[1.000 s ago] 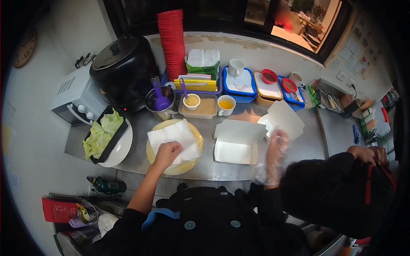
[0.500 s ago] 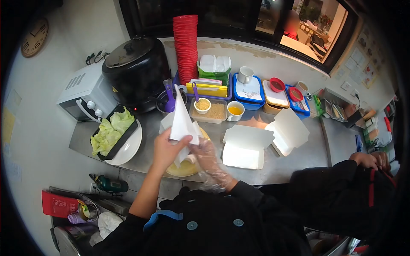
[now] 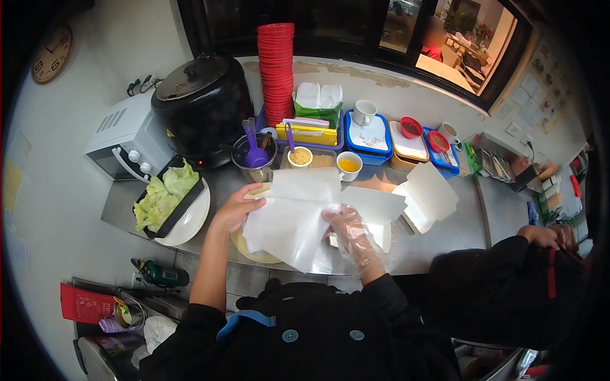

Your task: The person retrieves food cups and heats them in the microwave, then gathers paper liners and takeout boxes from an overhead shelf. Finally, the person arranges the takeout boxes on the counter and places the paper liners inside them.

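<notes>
Both sides of the white paper [image 3: 286, 222] are held in the head view: the bare left hand [image 3: 237, 211] pinches its left side between thumb and fingers, and the right hand [image 3: 348, 227], inside a plastic glove [image 3: 370, 253], grips its right side. The paper is in the air, near the front edge of the steel bench [image 3: 462, 251], over a round yellow plate [image 3: 257, 254]. Whether it is one folded sheet or several, I cannot tell. At the right hand stands a near carton [image 3: 375, 204], open and partly covered; a far carton [image 3: 427, 193] lies more toward the right end of the bench.

I judge that the paper could tear, if the hands pull it unevenly, or slip, because the glove is loose. The cup [image 3: 349, 166] with yellow liquid is near its upper corner; a wide swing toward the back edge might wet the paper or knock the cup.

The paper looks thin, smooth and slightly shiny. The glove is transparent and wrinkled. Both cartons have stiff white flaps. Toward the bench's left end, curly lettuce [image 3: 166, 190] fills a rectangular black tray [image 3: 166, 214], overlapping a round white plate [image 3: 196, 221].
</notes>
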{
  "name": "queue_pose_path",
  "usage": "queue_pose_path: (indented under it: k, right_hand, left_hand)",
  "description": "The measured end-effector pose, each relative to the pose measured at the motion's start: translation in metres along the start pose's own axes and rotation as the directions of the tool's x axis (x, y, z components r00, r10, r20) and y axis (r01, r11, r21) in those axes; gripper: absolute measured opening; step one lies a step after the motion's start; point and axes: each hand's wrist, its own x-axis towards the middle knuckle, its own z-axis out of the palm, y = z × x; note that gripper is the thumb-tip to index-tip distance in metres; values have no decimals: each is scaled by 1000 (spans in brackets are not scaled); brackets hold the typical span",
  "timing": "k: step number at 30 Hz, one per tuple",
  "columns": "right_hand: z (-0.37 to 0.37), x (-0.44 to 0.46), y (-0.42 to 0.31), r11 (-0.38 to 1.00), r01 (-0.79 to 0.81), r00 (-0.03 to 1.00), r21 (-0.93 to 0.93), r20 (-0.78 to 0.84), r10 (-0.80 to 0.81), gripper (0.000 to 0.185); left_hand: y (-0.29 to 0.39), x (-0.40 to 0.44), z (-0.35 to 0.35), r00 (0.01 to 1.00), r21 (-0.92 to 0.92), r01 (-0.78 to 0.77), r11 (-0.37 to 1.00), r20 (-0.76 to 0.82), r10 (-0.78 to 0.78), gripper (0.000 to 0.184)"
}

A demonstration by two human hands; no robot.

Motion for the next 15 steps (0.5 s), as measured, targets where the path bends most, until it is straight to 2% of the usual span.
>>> queue_pose_path:
  k: [2,3,5,6,8,10,11,14,15]
  right_hand:
    - [-11,0,9,997,-43,999,-69,5,44,27]
    - [-15,-3,14,998,-22,999,-53,49,25,28]
    - [-22,-3,24,999,1,996,-37,94,3,28]
    - [-24,-2,27,999,15,996,-32,90,-12,30]
    - [-27,-2,33,999,28,996,-27,80,-25,31]
    - [-23,-5,32,956,23,972,-292,-217,-90,33]
    - [-22,-4,35,956,23,972,-291,-217,-90,33]
    - [-27,7,52,947,35,952,-320,-277,-129,35]
    - [-26,10,56,928,83,932,-362,-301,-200,33]
  left_hand:
    - [-20,15,-5,992,-170,81,982,-79,-96,52]
    - [-18,13,-3,992,-170,82,982,-79,-97,52]
    - [-15,12,2,967,-101,255,962,-3,-256,55]
    - [-16,13,2,967,-100,253,962,-3,-254,55]
    - [-21,13,2,993,123,122,985,-16,-121,59]
    - [-16,13,7,994,167,97,981,-58,-89,59]
    - [-14,13,10,993,212,75,974,-102,-54,59]
    - [-12,14,15,992,183,12,983,-129,12,59]
    - [-13,15,15,992,183,12,983,-127,12,59]
